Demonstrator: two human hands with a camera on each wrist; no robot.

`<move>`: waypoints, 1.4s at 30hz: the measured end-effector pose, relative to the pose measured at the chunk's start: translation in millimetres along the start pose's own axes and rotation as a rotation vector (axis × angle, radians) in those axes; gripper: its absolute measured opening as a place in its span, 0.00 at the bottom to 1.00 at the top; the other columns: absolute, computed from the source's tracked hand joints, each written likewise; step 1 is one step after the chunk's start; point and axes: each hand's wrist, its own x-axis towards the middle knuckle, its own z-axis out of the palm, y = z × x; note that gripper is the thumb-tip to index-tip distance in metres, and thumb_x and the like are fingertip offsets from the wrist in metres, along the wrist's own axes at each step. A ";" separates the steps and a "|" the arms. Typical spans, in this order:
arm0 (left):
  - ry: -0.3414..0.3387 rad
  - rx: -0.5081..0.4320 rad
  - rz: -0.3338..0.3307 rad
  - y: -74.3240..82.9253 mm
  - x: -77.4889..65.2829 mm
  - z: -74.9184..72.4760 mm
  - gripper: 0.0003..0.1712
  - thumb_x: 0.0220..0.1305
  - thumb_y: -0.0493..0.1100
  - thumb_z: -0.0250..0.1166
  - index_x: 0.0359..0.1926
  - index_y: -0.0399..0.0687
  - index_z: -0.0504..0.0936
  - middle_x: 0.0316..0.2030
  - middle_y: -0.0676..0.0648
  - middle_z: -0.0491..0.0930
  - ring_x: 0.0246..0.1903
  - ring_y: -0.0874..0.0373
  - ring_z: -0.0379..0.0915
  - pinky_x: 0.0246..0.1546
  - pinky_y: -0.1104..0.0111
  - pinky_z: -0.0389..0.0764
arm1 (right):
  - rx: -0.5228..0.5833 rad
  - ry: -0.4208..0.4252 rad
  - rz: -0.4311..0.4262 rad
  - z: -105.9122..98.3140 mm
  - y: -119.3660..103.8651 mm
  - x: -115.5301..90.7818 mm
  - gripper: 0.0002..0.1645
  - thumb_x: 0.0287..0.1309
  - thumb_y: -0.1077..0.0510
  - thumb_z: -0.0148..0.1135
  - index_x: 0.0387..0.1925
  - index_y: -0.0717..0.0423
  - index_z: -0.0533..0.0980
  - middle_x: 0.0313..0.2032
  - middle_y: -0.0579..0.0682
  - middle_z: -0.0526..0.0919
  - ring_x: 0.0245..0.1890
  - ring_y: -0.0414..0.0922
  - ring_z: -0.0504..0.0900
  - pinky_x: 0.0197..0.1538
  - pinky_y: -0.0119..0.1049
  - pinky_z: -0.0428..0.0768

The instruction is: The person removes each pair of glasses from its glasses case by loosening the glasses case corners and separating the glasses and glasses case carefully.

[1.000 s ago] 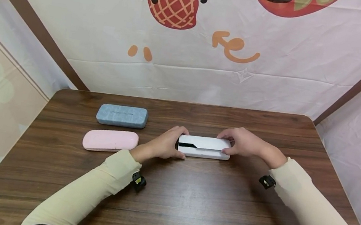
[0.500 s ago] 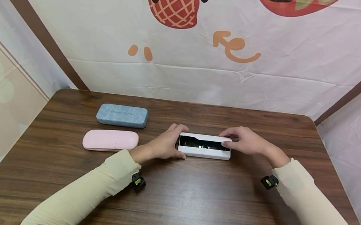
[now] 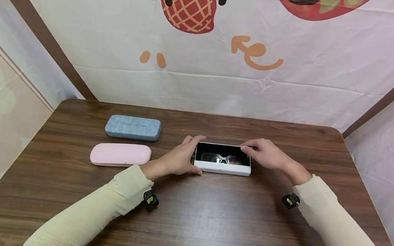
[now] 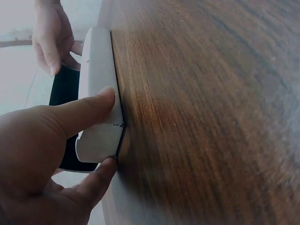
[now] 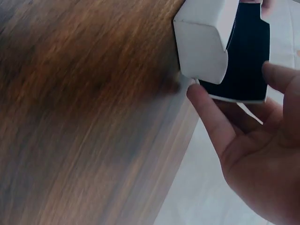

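Note:
A white glasses case (image 3: 222, 169) lies on the wooden table, its lid (image 5: 248, 56) swung up and back to bare a black lining. Inside it sits a pair of glasses (image 3: 223, 159) with a pale clear-looking frame. My left hand (image 3: 178, 158) grips the case's left end, the thumb pressed on the front wall and the fingers around the end and back. At the far right corner my right hand (image 3: 268, 155) pinches the raised lid, thumb on the dark inner side. In the right wrist view one fingertip touches the case's lower end.
Left of the white case lie two other closed cases: a blue one (image 3: 133, 127) farther back and a pink one (image 3: 120, 154) nearer, close to my left wrist. A printed cloth (image 3: 202, 86) hangs behind the table's back edge.
The white case's lid has gone from nearly closed to fully raised, with my right hand moving along at its edge. The glasses inside have come into sight. My left hand stays in place.

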 end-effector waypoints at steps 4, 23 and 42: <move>0.016 -0.026 0.006 -1.6 -1.1 1.7 0.62 0.52 0.44 0.82 0.79 0.50 0.52 0.58 0.37 0.64 0.41 0.50 0.72 0.47 0.56 0.77 | -0.028 0.052 0.027 1.9 -1.9 3.0 0.19 0.76 0.53 0.55 0.55 0.62 0.82 0.48 0.54 0.87 0.46 0.48 0.82 0.51 0.49 0.78; 0.010 -0.078 0.091 -4.1 0.4 1.3 0.61 0.52 0.40 0.81 0.80 0.54 0.54 0.54 0.40 0.64 0.42 0.53 0.67 0.46 0.62 0.74 | -0.073 0.174 0.117 12.4 -5.0 12.1 0.20 0.76 0.49 0.54 0.41 0.60 0.85 0.26 0.48 0.81 0.26 0.43 0.75 0.40 0.43 0.73; 0.015 -0.054 0.083 -8.0 3.0 1.2 0.62 0.49 0.43 0.83 0.80 0.54 0.56 0.54 0.39 0.67 0.51 0.47 0.65 0.57 0.51 0.71 | -0.055 0.208 0.100 13.7 -0.9 13.7 0.16 0.73 0.52 0.59 0.47 0.59 0.84 0.39 0.52 0.87 0.37 0.47 0.80 0.46 0.47 0.77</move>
